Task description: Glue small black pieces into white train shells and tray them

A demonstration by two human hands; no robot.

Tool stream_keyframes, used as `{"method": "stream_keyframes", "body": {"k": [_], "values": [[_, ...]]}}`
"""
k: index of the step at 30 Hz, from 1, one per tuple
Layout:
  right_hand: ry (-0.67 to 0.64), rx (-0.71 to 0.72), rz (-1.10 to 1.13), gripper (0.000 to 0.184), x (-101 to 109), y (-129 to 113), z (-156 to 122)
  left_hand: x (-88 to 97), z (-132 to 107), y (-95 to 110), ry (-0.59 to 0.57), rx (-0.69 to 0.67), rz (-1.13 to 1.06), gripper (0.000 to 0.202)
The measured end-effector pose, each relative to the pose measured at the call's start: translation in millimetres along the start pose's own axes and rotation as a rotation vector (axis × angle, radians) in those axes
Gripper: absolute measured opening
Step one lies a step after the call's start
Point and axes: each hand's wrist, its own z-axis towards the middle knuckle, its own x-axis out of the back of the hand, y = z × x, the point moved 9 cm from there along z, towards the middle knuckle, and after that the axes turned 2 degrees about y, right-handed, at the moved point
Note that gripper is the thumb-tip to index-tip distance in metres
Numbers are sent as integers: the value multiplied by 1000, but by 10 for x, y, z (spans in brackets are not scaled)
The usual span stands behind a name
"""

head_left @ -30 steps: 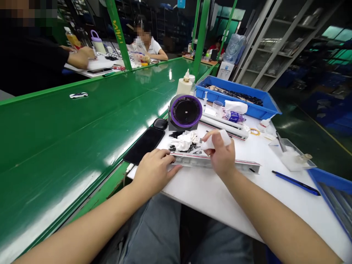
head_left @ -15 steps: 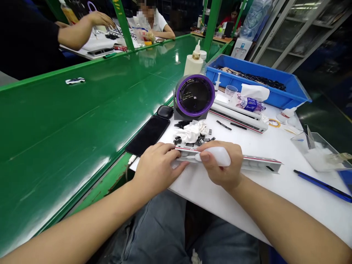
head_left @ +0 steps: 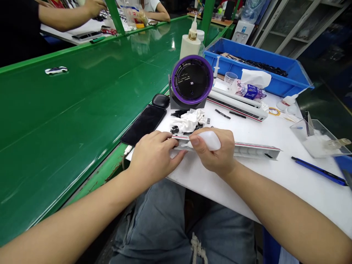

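A long white model train shell (head_left: 255,151) with a red stripe lies on its side on the white table, its hollow inside facing me. My left hand (head_left: 154,152) grips its left end between thumb and fingers. In my right hand (head_left: 217,150) is a small white squeeze bottle (head_left: 210,140), tilted so that its thin nozzle points left into the shell near my left fingertips. My right fingers cover the middle of the shell. Just behind it lie a crumpled white tissue (head_left: 189,121) and several small black parts (head_left: 176,130).
A purple-rimmed fan (head_left: 191,80) stands behind the tissue, beside a phone (head_left: 144,124). More train shells (head_left: 236,106), a tissue pack (head_left: 250,91) and a blue bin (head_left: 258,69) are at the back. To the right are a blue pen-like tool (head_left: 319,171) and a clear tray (head_left: 320,137). A green surface (head_left: 82,121) borders the left.
The view has tipped downward, so things sit higher in the picture. The bottle's nozzle has shifted slightly left along the shell, closer to my left fingers. Both hands keep their hold.
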Motion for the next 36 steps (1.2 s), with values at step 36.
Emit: {"method": "stream_keyframes", "body": {"k": [36], "values": [[-21, -66, 2, 25, -11, 58, 1, -1, -7, 7, -2, 15, -71, 27]]}}
